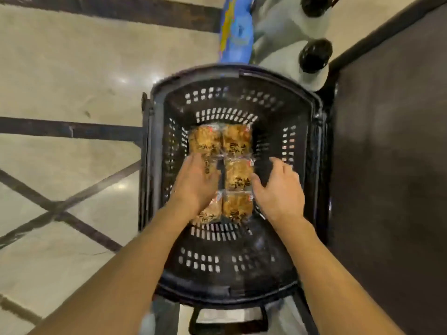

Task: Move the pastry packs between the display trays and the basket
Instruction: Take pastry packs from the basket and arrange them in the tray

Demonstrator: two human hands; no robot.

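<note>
A black perforated plastic basket [302, 146] stands on the floor below me. Several clear-wrapped golden pastry packs [235, 141] lie in two rows on its bottom. My left hand [196, 184] lies palm down on the left row, its fingers fairly straight and covering the middle pack there. My right hand [280, 189] is inside the basket at the right edge of the packs; its thumb touches the middle right pack [238, 174] and its fingers curve loosely over the bare basket floor. No display tray is in view.
A dark counter or shelf side [391, 165] runs along the right of the basket. Beyond the basket's far rim are a blue printed object [235, 30] and white rolls with black caps [314, 55]. Beige tiled floor with dark strips [72, 68] spreads left.
</note>
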